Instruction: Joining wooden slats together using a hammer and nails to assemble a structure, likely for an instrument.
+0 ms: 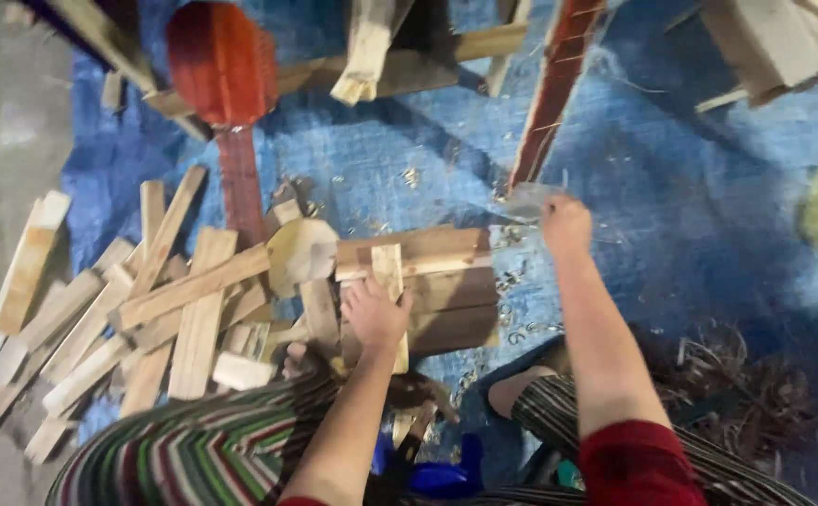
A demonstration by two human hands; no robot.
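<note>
Our left hand clasping a narrow wooden slat upright against a thick wooden block on the blue tarp, our right hand closed around a blurred blade-like tool, loose wood offcuts heaped at left, shavings scattered around us.

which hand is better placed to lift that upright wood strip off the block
Left. The left hand already rests on the wood strip, while the right hand is off beyond the block, over the blue tarp.
</note>
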